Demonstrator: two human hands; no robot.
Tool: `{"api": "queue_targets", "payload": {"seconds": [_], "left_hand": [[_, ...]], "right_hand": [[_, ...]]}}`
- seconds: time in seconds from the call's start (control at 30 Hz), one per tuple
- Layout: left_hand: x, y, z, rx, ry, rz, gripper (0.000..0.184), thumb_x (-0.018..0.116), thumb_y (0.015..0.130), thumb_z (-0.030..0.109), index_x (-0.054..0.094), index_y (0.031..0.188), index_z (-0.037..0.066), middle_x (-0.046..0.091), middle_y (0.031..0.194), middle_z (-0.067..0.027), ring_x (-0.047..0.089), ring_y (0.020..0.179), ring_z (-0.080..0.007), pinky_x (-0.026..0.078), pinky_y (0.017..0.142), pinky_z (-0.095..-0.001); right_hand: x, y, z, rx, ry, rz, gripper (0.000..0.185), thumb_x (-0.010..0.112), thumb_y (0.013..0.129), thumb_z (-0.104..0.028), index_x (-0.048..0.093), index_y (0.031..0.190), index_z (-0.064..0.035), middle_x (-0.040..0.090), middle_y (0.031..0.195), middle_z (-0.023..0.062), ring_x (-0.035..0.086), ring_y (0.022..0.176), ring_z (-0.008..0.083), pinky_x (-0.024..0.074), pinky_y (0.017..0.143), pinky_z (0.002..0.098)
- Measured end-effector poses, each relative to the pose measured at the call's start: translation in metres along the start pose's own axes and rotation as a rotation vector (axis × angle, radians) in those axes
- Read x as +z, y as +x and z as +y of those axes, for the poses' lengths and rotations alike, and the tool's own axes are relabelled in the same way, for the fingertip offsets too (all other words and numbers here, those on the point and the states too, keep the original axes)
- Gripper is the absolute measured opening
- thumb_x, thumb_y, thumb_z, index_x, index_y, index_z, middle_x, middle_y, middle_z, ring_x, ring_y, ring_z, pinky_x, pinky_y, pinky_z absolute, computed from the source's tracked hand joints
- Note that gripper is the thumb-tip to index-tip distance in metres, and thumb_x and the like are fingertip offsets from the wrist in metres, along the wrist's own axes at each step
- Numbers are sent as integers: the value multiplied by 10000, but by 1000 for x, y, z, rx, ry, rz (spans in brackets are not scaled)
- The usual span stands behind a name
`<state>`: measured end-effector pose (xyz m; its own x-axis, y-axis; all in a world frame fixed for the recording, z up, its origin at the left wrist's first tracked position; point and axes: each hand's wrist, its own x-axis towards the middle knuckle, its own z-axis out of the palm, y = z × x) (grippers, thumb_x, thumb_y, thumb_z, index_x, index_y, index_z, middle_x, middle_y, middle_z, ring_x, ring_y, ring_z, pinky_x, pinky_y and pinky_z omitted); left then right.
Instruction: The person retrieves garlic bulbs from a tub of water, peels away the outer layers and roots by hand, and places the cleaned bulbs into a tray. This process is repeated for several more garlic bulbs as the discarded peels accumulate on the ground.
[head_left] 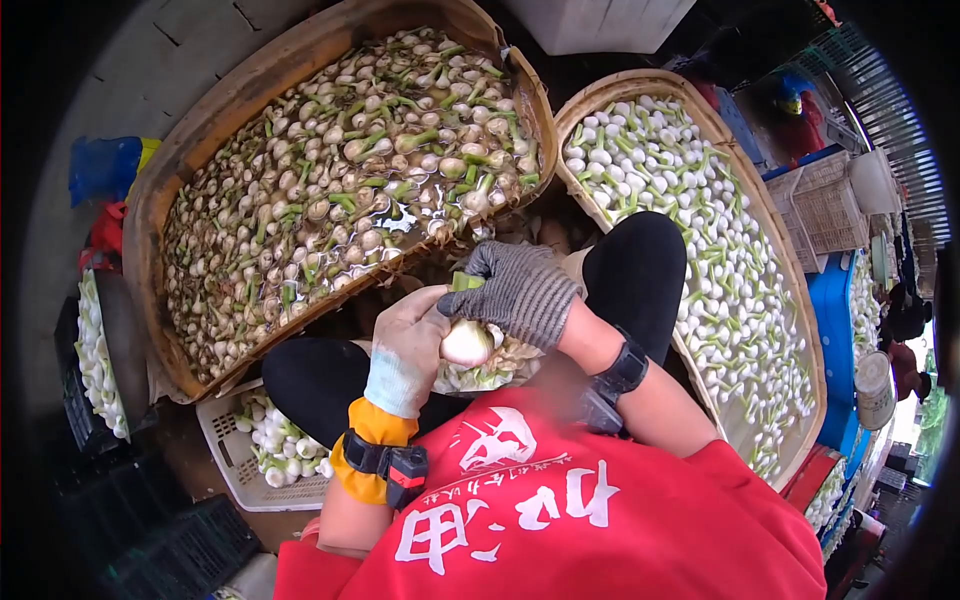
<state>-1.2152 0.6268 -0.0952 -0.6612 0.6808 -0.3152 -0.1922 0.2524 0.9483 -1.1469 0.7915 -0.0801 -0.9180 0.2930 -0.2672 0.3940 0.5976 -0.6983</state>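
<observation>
My left hand (408,340), in a whitish glove with an orange cuff, is closed round the side of a garlic bulb (467,343) above my lap. The bulb is white with a faint purple tint, and its cut green stem (465,282) points away from me. My right hand (522,292), in a grey knit glove, has its fingers curled over the stem and upper part of the bulb. Its fingertips are partly hidden. Below the hands, pale peelings and green scraps (480,378) lie between my knees.
Ahead on the left, a large tub (150,250) holds muddy, unpeeled garlic in water. To the right, another tub (812,350) is full of clean white bulbs with green stems. A white basket (232,455) of garlic stands by my left knee. Blue containers (832,300) stand farther right.
</observation>
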Motion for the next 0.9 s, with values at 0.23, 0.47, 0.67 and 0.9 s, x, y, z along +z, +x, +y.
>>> {"api": "queue_targets", "payload": {"seconds": [0.23, 0.47, 0.67, 0.9], "left_hand": [[-13, 4, 0, -18, -21, 82, 207, 554, 963, 122, 655, 1041, -40, 659, 821, -45, 597, 752, -96, 494, 703, -227], [-10, 8, 16, 150, 251, -267, 420, 660, 891, 211, 587, 1230, -25, 653, 981, -82, 638, 853, -117, 517, 776, -252], [-2, 13, -1, 40, 291, 47, 210, 572, 909, 79, 667, 1064, -28, 655, 823, -50, 613, 723, -91, 503, 664, -236], [-39, 9, 24, 243, -216, 75, 288, 505, 1012, 239, 582, 1042, -37, 677, 871, -115, 643, 625, -130, 519, 518, -226]], "right_hand": [[0, -5, 30, -277, 382, -65, 405, 791, 707, -337, 655, 924, -23, 674, 869, 138, 658, 808, 260, 511, 734, 355], [-13, -15, 11, -101, 384, 137, 327, 802, 741, -242, 658, 940, -27, 655, 865, 90, 647, 782, 177, 513, 730, 302], [-2, -8, 15, -254, 370, 155, 258, 754, 778, -195, 662, 965, -44, 664, 894, 96, 648, 828, 208, 515, 770, 318], [-25, -6, 63, -352, 604, 322, 228, 699, 805, -80, 633, 1012, -12, 635, 959, 44, 607, 894, 134, 501, 811, 276]]}}
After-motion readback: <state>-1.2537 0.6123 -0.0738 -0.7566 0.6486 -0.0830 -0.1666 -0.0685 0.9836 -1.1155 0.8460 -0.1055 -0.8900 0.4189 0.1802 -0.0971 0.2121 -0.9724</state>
